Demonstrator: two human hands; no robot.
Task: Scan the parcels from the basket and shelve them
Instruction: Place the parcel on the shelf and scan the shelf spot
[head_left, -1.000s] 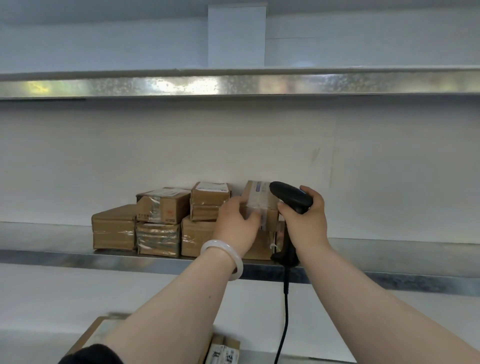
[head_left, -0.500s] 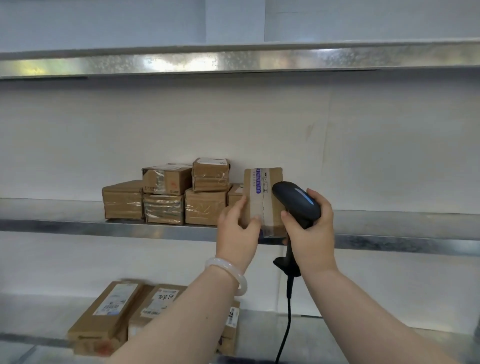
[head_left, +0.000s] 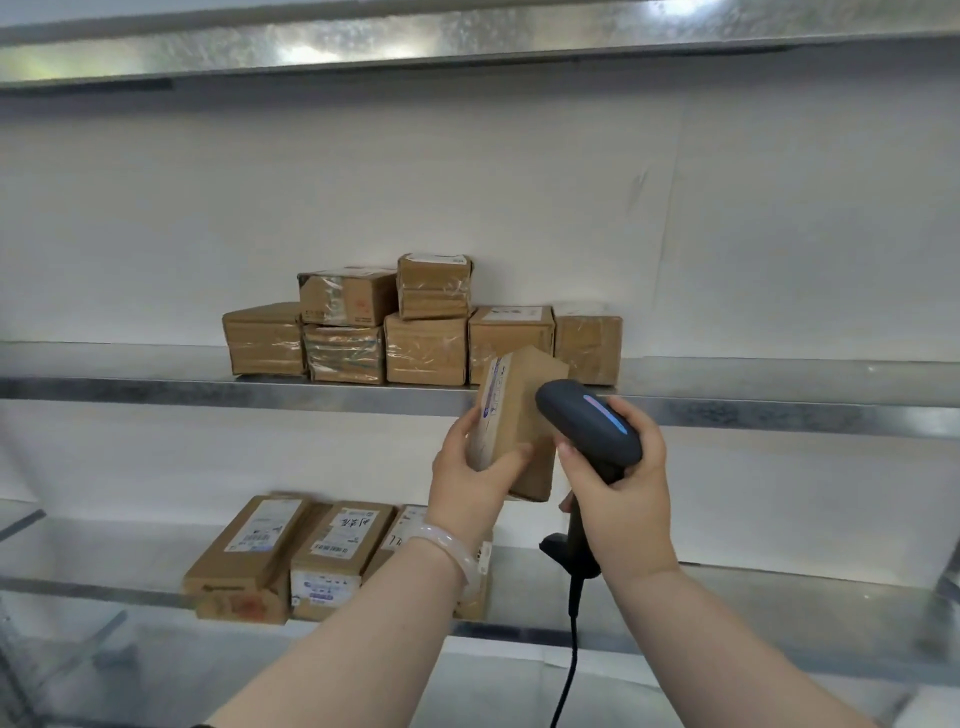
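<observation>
Three metal shelves run across the wall. The top shelf (head_left: 467, 41) shows only its shiny front edge. On the middle shelf (head_left: 156, 387), five brown cardboard parcels (head_left: 426, 351) stand side by side in a row close to the front edge, left of centre. On the lower shelf (head_left: 779, 587), three flat labelled parcels (head_left: 337, 556) lie side by side at the front edge, the rightmost partly hidden.

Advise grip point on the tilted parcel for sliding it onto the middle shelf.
Lower end, from below-left, as the left hand has it: thumb across the plain face, fingers on the labelled side. The parcel tilts with its upper end toward the middle shelf, so a low grip probably leaves that end free to enter first. The scanner crowds its right.
</observation>
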